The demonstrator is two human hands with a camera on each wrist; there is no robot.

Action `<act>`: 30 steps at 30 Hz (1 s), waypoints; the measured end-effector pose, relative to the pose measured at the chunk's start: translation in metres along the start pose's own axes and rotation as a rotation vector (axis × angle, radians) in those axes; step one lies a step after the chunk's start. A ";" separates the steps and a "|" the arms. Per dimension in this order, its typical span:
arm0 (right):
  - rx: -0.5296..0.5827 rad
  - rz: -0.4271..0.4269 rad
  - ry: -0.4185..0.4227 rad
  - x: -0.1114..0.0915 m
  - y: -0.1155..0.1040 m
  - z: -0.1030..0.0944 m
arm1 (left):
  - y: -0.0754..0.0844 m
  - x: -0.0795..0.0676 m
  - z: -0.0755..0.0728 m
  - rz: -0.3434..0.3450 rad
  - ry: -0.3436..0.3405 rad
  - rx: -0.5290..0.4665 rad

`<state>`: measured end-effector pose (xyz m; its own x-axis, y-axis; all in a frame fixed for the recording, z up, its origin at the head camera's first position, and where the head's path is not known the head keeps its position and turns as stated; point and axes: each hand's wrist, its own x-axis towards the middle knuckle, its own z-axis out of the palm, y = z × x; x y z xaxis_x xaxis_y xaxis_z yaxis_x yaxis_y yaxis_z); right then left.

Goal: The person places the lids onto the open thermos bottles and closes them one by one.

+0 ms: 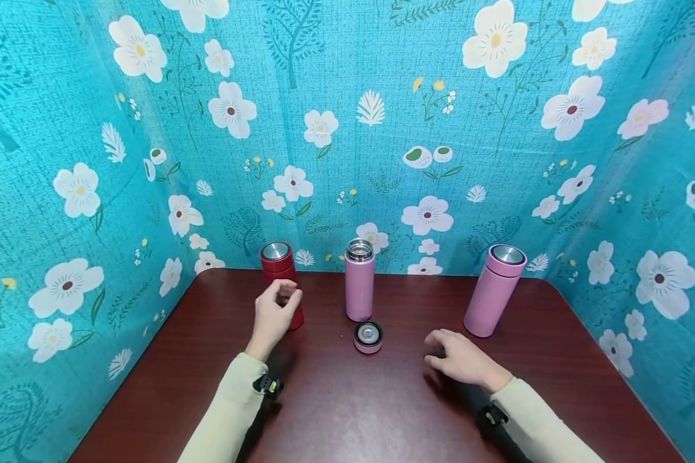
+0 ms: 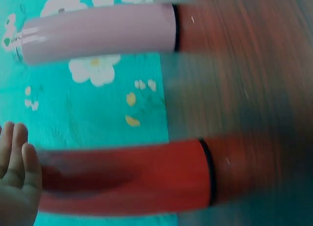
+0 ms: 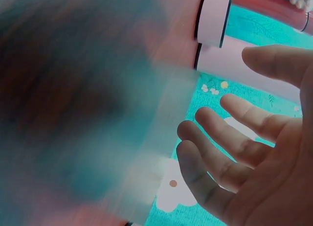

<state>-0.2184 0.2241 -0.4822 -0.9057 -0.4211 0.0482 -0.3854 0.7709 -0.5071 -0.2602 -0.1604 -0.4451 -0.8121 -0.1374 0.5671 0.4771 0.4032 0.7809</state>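
My left hand [image 1: 271,316] is in front of a red thermos flask [image 1: 278,270], overlapping it in the head view, fingers loosely bent and holding nothing. In the left wrist view its straight fingers [image 2: 17,152] show beside the red flask's body [image 2: 132,179]. Over the table, between the middle flask and the right one, hovers my right hand [image 1: 462,360]. Its fingers [image 3: 234,133] are spread and relaxed around nothing. A pink flask [image 1: 360,289] stands uncapped in the middle, its steel neck bare. Just in front lies its pink lid [image 1: 368,348], inner side up.
Another pink flask [image 1: 489,299], capped, stands at the right rear. All stand on a dark reddish-brown wooden table [image 1: 347,411]. A turquoise flowered curtain [image 1: 336,173] hangs close behind the flasks and along both sides.
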 end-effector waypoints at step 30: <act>0.041 0.005 -0.087 0.080 -0.043 0.042 | 0.002 0.050 0.088 -0.280 -0.510 -0.090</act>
<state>-0.2666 0.1376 -0.4930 -0.8883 -0.4585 -0.0279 -0.3720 0.7537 -0.5418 -0.3288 -0.0869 -0.4380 -0.9595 0.2345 0.1561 0.2301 0.3325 0.9146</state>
